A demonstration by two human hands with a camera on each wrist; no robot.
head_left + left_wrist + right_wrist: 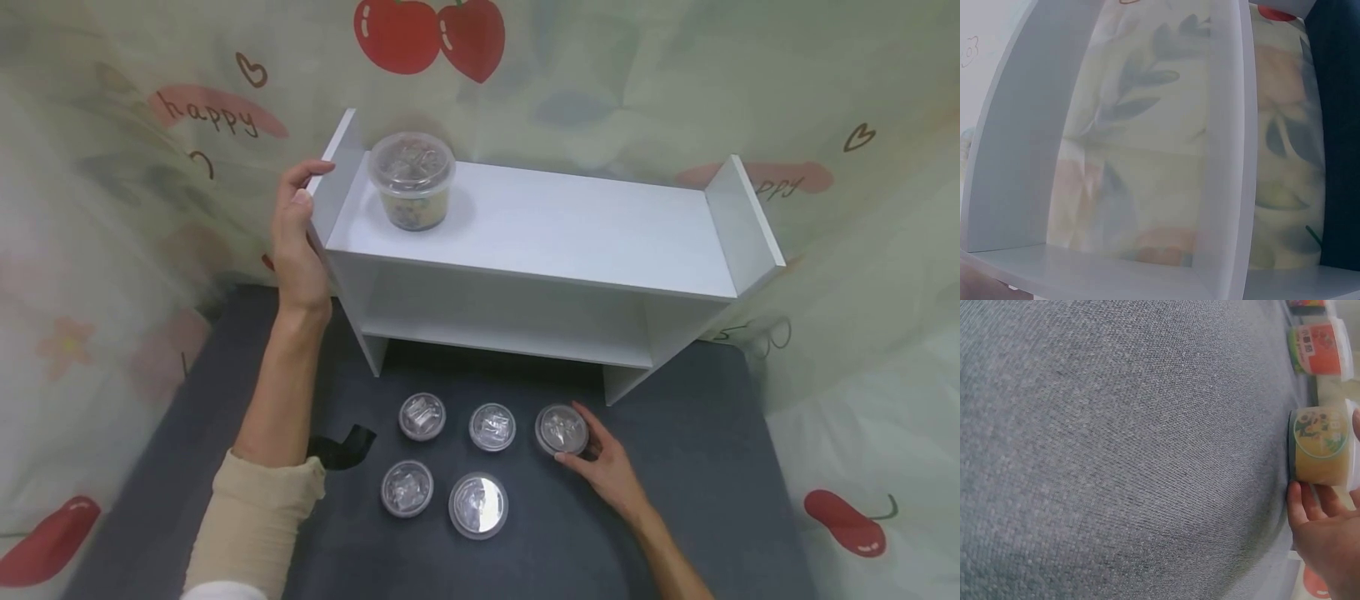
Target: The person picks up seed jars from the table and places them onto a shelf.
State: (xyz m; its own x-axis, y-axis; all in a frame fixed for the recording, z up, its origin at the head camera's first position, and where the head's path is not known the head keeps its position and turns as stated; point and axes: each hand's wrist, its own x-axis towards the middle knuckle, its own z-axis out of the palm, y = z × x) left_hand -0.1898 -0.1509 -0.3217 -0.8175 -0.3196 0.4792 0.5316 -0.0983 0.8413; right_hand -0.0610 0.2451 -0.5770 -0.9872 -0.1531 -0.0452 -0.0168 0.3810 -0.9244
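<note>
My left hand (pixel 297 237) grips the upright left side panel of a white two-tier shelf (pixel 570 221), with fingers and thumb about its edge. On the table, before the shelf's right leg, my right hand (pixel 604 467) holds a round lidded plastic tub (pixel 562 428) between thumb and fingers. The right wrist view shows that this tub (pixel 1319 447) has yellowish contents and a round printed label, and its base is at the grey cloth. Another clear-lidded tub (pixel 412 183) stands upright at the left end of the top tier.
Several more lidded tubs sit on the dark cloth-covered table (pixel 697 500), among them one with shiny foil (pixel 478 506) at front. A black strap (pixel 345 448) lies beside my left forearm. Patterned curtain (pixel 600 83) hangs behind the shelf and along both sides.
</note>
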